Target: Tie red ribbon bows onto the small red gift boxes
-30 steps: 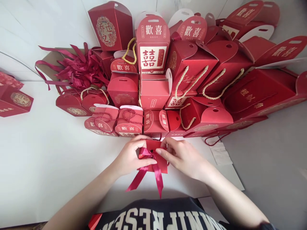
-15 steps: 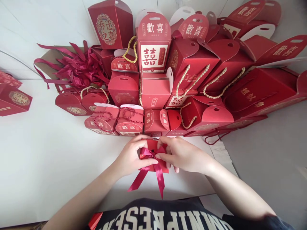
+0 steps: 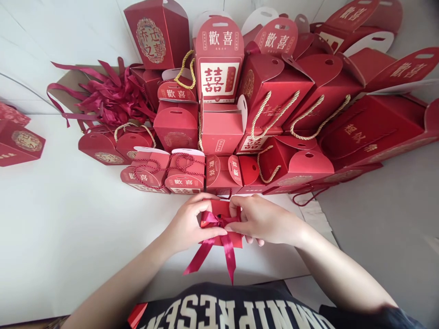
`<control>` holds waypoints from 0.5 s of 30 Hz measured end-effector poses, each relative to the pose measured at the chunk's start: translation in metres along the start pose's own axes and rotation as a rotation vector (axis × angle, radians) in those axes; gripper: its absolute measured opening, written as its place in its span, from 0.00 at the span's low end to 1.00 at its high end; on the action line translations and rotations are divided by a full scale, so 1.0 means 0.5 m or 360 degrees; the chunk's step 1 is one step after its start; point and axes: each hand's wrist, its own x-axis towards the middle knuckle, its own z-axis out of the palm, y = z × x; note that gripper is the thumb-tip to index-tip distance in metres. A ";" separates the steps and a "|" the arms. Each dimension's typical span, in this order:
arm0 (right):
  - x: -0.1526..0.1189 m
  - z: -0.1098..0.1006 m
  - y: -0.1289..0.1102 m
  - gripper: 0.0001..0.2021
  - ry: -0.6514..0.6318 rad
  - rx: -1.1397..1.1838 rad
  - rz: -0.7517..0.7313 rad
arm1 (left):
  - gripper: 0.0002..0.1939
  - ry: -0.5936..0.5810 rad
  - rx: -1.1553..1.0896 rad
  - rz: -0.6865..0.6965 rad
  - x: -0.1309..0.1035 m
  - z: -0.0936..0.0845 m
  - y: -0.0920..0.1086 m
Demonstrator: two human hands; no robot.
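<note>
A small red gift box (image 3: 216, 241) sits on the white table close to my body, and a magenta ribbon (image 3: 227, 256) is tied in a bow on top of it. Two loose ribbon tails hang toward me over the box's front. My left hand (image 3: 192, 224) is closed around the left side of the box and bow, its thumb lying across the front near the knot. On the other side, my right hand (image 3: 255, 221) pinches the right loop of the bow between thumb and index finger. Part of the box is hidden under both hands.
Stacked red gift boxes (image 3: 221, 130), several with rope handles, line the back of the white table (image 3: 68, 228). A pile of magenta ribbons (image 3: 118, 96) lies in a brown container at back left. One red box (image 3: 20, 141) stands at far left. A grey surface flanks the right.
My right hand has shifted slightly right, drawing the bow's right loop outward. The left hand stays in nearly the same place on the box.
</note>
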 end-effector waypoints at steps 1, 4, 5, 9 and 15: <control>-0.001 -0.003 -0.001 0.07 -0.0011 0.0013 0.0012 | 0.13 0.0001 0.0004 0.0005 0.000 0.000 -0.001; -0.003 -0.010 -0.003 0.08 -0.0105 0.0100 0.0022 | 0.13 -0.0006 0.0017 0.0002 0.000 0.000 -0.001; -0.004 -0.011 -0.004 0.09 -0.0130 0.0117 0.0020 | 0.13 -0.0011 0.0018 -0.0001 0.000 0.000 -0.002; -0.006 -0.015 -0.005 0.07 -0.0114 0.0022 -0.0011 | 0.13 -0.0013 0.0018 -0.0003 0.002 0.001 -0.003; -0.005 -0.013 -0.002 0.03 -0.0076 -0.0028 -0.0130 | 0.13 -0.0020 0.0004 0.0006 0.003 0.000 -0.004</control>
